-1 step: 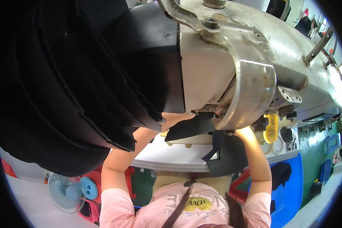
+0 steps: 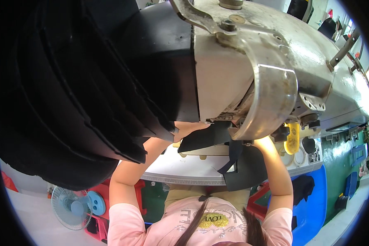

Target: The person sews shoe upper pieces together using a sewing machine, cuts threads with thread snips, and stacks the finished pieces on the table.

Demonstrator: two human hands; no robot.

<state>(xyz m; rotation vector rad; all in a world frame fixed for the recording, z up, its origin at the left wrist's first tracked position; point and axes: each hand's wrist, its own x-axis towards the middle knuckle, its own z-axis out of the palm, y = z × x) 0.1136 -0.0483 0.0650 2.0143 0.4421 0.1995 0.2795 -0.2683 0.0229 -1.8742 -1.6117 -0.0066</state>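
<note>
Our forearms reach up from the lower part of the view toward the underside of a pale sewing machine [image 2: 223,78]. Our left hand [image 2: 188,128] is partly covered by the layered black panels [image 2: 74,90] filling the left side; its fingers point right, at the upper left edge of a flat black piece [image 2: 207,138], and we cannot tell whether they pinch it or merely rest there. That piece lies below the machine's head, over the white worktable [image 2: 180,169]. Our right hand [image 2: 259,141] is mostly hidden behind the curved, shiny guard [image 2: 276,104], so we cannot tell whether it grips anything. Just beside its wrist, a wider black piece [image 2: 250,166] reaches over the table's near edge, with a narrow black strip [image 2: 235,152] to its left. A rounded yellow piece [image 2: 292,139] is right of our right wrist. Farther out, we see a blue tub [image 2: 305,221] at the right and a pale blue fan [image 2: 71,207] at the left.
</note>
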